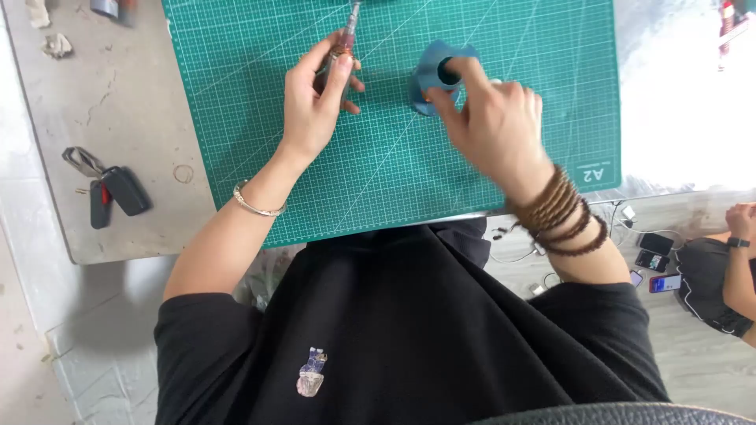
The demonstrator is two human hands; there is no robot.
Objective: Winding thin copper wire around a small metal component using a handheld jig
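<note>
My left hand point(319, 98) grips a slim screwdriver-like tool point(347, 30) with a clear reddish handle, its shaft pointing away from me over the green cutting mat point(378, 173). My right hand point(492, 122) holds a blue plastic part point(435, 75) with a round hole in it, fingers pinching its right side. The hand is slightly blurred. Both hands are above the far half of the mat, the blue part a short way right of the tool.
A set of keys with black fobs point(106, 189) lies on the grey tabletop point(118, 102) to the left. Another person point(728, 267) sits on the floor at the right beside several phones point(654, 260) and cables.
</note>
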